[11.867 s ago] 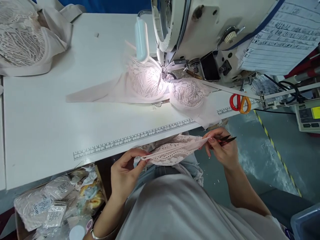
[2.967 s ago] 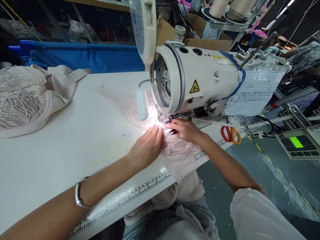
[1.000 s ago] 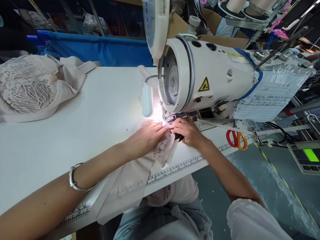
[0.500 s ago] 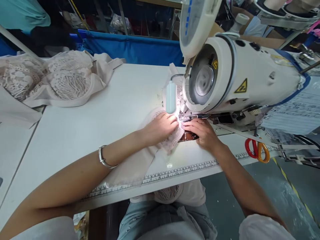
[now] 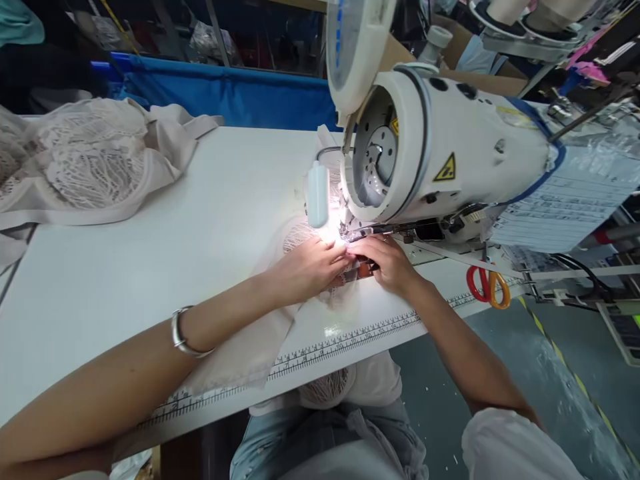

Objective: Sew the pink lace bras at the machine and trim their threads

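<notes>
Head view: a pale lace garment (image 5: pixel 296 235) lies on the white table (image 5: pixel 215 213), at the needle end of the sewing machine (image 5: pixel 480 150). The left hand (image 5: pixel 311 265) rests over it, the right hand (image 5: pixel 393 265) just beside; whether either pinches cloth cannot be told.

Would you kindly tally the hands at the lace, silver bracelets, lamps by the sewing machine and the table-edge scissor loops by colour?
Hands at the lace: 2 (left hand, right hand)
Silver bracelets: 1
Lamps: 1
Red scissor loops: 1
Orange scissor loops: 1
Total: 6
</notes>
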`<state>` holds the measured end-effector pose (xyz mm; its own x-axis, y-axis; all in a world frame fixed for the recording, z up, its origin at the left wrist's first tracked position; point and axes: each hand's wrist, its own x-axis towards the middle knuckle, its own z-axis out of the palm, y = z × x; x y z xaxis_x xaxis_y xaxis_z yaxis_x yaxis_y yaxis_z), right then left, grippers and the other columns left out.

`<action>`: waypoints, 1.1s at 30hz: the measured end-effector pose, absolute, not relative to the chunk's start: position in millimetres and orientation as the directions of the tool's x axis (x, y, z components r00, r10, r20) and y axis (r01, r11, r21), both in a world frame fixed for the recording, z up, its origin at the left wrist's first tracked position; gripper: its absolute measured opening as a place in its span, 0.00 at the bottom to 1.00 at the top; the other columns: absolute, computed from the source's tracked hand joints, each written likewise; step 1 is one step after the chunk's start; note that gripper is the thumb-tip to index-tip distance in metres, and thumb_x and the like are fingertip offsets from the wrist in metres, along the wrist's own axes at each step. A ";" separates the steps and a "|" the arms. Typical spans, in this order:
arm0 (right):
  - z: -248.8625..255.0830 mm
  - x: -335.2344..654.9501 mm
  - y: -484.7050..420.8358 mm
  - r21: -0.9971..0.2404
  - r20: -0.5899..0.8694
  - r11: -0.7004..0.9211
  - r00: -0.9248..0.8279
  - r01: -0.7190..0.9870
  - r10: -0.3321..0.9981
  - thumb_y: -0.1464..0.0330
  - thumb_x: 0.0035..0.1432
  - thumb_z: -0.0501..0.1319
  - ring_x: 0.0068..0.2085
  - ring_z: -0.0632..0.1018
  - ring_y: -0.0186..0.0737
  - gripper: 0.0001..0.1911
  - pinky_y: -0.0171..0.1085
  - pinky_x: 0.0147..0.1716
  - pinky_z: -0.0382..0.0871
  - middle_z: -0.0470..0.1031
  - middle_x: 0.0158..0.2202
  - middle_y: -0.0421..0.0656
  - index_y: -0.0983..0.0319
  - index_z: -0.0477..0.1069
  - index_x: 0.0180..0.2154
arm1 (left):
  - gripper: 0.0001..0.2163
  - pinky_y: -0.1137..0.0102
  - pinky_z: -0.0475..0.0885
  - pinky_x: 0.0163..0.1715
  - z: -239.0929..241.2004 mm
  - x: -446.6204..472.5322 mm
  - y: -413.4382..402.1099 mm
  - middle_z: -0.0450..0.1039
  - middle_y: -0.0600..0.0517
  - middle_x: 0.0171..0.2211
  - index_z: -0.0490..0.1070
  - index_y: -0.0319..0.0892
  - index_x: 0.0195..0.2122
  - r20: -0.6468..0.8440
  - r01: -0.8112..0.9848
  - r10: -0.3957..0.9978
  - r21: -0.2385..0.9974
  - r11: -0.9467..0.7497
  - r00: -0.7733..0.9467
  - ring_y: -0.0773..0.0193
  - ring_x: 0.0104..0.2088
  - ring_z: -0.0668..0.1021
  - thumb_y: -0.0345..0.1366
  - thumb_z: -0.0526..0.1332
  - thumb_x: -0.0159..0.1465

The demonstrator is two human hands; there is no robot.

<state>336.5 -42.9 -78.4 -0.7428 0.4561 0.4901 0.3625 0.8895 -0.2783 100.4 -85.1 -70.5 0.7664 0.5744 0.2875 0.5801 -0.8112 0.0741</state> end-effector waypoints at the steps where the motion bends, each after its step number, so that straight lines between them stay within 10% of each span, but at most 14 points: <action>1: -78.5 337.4 -42.8 -0.275 0.500 0.895 -0.743 0.350 0.444 0.83 0.60 0.50 0.47 0.78 0.44 0.21 0.45 0.46 0.75 0.80 0.45 0.44 0.58 0.73 0.45 | 0.12 0.62 0.67 0.34 -71.2 99.7 -84.7 0.76 0.43 0.42 0.74 0.39 0.49 0.307 0.554 0.552 0.088 -0.828 0.776 0.56 0.37 0.74 0.38 0.55 0.72; 21: -81.1 338.0 -44.7 -0.157 0.489 0.916 -0.777 0.369 0.397 0.80 0.62 0.52 0.49 0.77 0.45 0.19 0.46 0.44 0.75 0.81 0.48 0.45 0.59 0.76 0.46 | 0.16 0.61 0.67 0.32 -60.6 99.7 -84.9 0.75 0.39 0.41 0.75 0.35 0.39 0.335 0.640 0.600 -0.013 -0.768 0.726 0.55 0.35 0.72 0.28 0.46 0.73; 33: -80.0 338.9 -44.1 -0.091 0.469 0.905 -0.784 0.416 0.407 0.82 0.62 0.49 0.47 0.76 0.44 0.20 0.44 0.43 0.74 0.81 0.47 0.45 0.60 0.75 0.45 | 0.14 0.61 0.68 0.32 -64.5 101.0 -84.5 0.75 0.38 0.46 0.73 0.34 0.51 0.339 0.665 0.615 -0.045 -0.745 0.712 0.53 0.37 0.74 0.30 0.51 0.72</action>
